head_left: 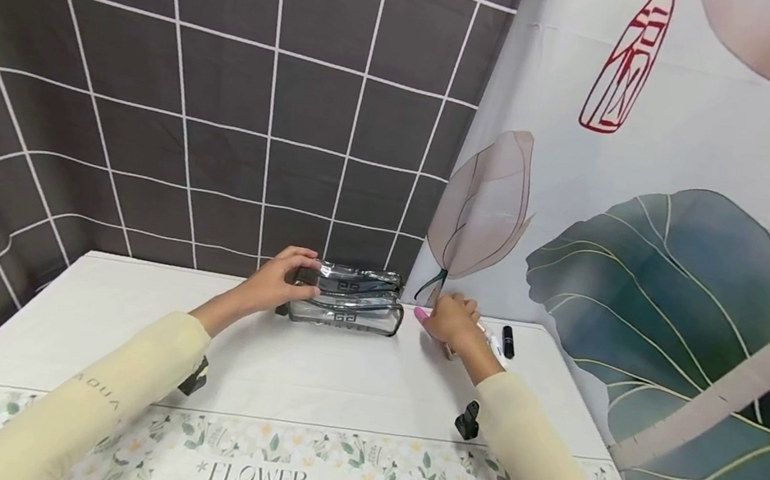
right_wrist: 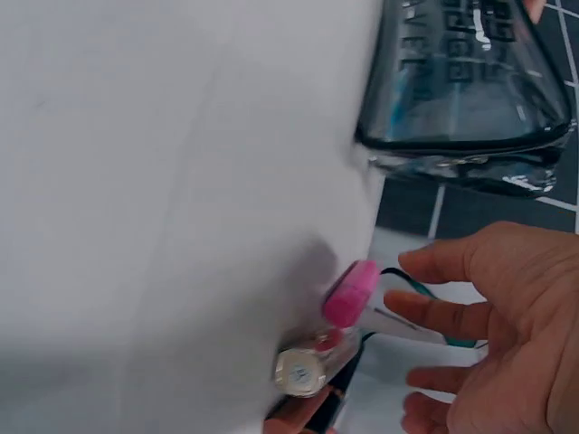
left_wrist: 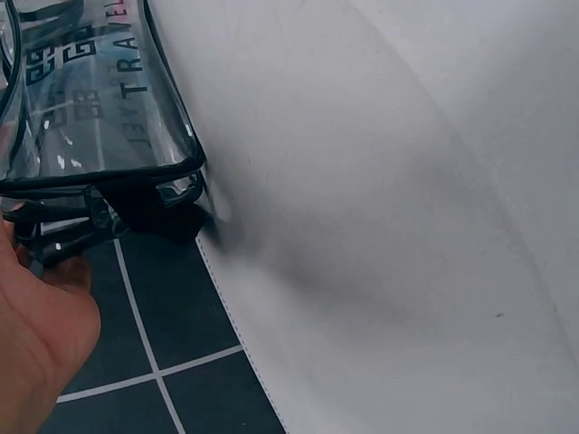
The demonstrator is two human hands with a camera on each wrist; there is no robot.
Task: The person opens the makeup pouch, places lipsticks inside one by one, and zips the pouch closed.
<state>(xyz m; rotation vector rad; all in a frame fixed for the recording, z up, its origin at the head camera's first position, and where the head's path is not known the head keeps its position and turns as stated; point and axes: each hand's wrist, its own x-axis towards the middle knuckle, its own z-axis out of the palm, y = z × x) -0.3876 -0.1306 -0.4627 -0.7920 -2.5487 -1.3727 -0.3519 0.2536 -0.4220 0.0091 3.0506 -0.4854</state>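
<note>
A clear bag with black edging (head_left: 361, 319) stands at the table's back edge, and my left hand (head_left: 285, 279) grips its left side. The left wrist view shows the bag's dark printed letters (left_wrist: 131, 81) and the left hand (left_wrist: 41, 330) at its black-trimmed end. My right hand (head_left: 454, 318) is right of the bag, over small cosmetics. In the right wrist view, the right hand (right_wrist: 516, 316) has its fingers apart beside a pink-capped item (right_wrist: 351, 294); no contact shows. Below the pink cap lie a round-ended clear tube (right_wrist: 300, 372) and a black tube (right_wrist: 336, 398).
A black tube (head_left: 507, 342) lies on the white table (head_left: 334, 382) to the right of the right hand. A dark gridded curtain (head_left: 214, 82) and a white floral curtain (head_left: 527, 87) hang behind the table. Flower-printed cloth (head_left: 364, 477) covers its front.
</note>
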